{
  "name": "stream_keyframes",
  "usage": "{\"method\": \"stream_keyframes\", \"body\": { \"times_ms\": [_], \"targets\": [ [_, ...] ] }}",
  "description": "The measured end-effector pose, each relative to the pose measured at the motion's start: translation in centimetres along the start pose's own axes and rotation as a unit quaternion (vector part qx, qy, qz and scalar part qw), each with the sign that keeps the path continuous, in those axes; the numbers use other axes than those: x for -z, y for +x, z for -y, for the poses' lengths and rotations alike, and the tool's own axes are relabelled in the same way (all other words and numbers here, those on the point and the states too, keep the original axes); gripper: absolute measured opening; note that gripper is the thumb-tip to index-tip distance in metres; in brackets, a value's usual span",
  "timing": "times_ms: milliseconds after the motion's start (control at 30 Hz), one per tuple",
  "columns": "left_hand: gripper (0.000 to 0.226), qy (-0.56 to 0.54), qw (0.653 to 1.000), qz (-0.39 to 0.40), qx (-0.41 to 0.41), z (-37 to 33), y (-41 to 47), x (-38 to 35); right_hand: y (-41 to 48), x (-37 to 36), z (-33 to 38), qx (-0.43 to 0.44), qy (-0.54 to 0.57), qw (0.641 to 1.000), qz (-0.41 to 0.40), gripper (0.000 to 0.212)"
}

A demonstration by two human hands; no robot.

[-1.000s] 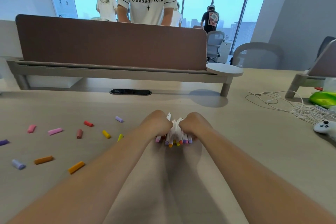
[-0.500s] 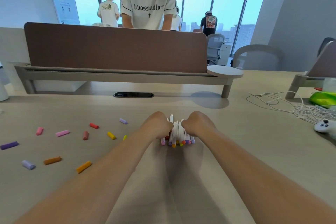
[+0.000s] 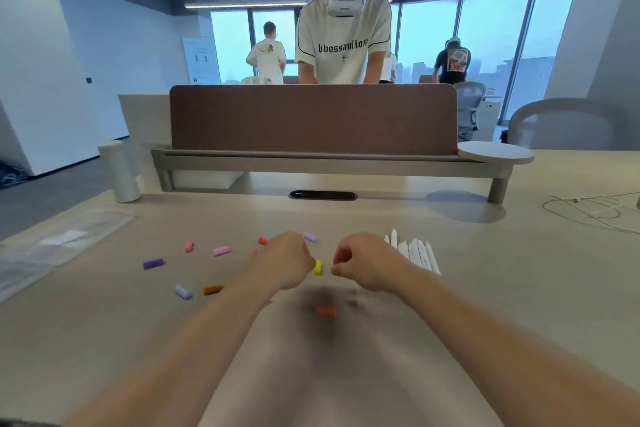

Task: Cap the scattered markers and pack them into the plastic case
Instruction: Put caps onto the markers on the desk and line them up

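Markers [image 3: 414, 253]: white barrels lie side by side on the desk [image 3: 485, 288], just to the right of your right hand [image 3: 362, 265]. No coloured cap shows on any end you can see, so I judge none capped yet.

Caps: loose on the desk to the left. The purple cap [image 3: 153, 263], two pink caps [image 3: 221, 250], a red cap [image 3: 263, 241], a lilac cap [image 3: 183, 292] and a brown-orange cap [image 3: 213, 289] lie well apart from the markers. A blurred red-orange cap [image 3: 325, 310] lies nearer you, in the hands' shadow.

Your left hand [image 3: 287, 262]: fingers curled, pinching the yellow cap [image 3: 317, 268] at their tips, above the desk. Right hand: fingers curled; whether they hold anything I cannot tell.

Plastic case [image 3: 52, 246]: clear, flat, at the far left of the desk, well apart from the markers.

Progress: at the very start. All the capping and all the packing remain.
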State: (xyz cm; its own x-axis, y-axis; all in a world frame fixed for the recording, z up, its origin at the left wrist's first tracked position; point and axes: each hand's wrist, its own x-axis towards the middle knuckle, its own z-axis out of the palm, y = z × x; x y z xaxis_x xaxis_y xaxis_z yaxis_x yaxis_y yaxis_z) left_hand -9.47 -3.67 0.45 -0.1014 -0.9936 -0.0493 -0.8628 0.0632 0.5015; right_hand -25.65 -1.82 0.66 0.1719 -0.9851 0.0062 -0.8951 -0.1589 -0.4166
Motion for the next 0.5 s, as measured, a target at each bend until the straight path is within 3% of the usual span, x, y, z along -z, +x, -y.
{"method": "stream_keyframes", "body": {
  "times_ms": [200, 333, 500],
  "targets": [
    [0.018, 0.11, 0.994, 0.007, 0.025, 4.6, -3.1, 1.8, -0.8, -3.3, 2.7, 0.03, -0.148, 0.984, 0.092, 0.037],
    [0.046, 0.133, 0.991, 0.01, 0.029, 6.8, -3.9, 1.3, -0.8, -4.8, 3.3, 0.024, -0.174, 0.982, 0.064, 0.023],
    [0.025, 0.147, 0.989, 0.017, 0.009, 7.6, -3.8, 0.3, -0.3, -6.5, 3.6, 0.027, -0.218, 0.974, 0.05, 0.024]
  ]
}}
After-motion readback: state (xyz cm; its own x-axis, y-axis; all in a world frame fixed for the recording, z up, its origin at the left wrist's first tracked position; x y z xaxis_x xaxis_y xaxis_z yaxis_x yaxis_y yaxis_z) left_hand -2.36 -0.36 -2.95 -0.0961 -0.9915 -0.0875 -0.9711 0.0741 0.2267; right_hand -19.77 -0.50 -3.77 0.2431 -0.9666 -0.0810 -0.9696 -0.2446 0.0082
